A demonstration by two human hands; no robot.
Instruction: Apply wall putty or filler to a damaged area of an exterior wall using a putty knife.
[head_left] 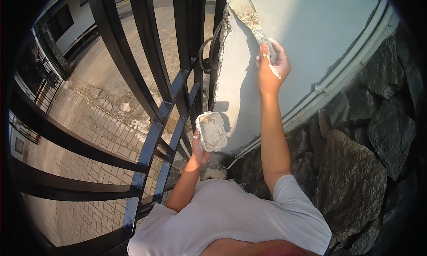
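My right hand [272, 69] is closed around the handle of a putty knife [247, 14] and is raised against the pale wall. Whitish paste coats the blade, and smears of it show on the fingers. The blade's tip lies at the wall's rough left edge [221, 55]; whether it presses on the surface I cannot tell. Lower down, my left hand [199, 150] grips a small white plastic tub [212, 131] from its near left side. Thick off-white paste fills much of the tub. Most of the left fingers are hidden beneath it.
A black metal gate [147, 162] stands close on my left, with a paved driveway [95, 136] behind it. Pale pipes [327, 89] run along the wall's right side. Large dark stones [356, 180] form a rough wall at the right.
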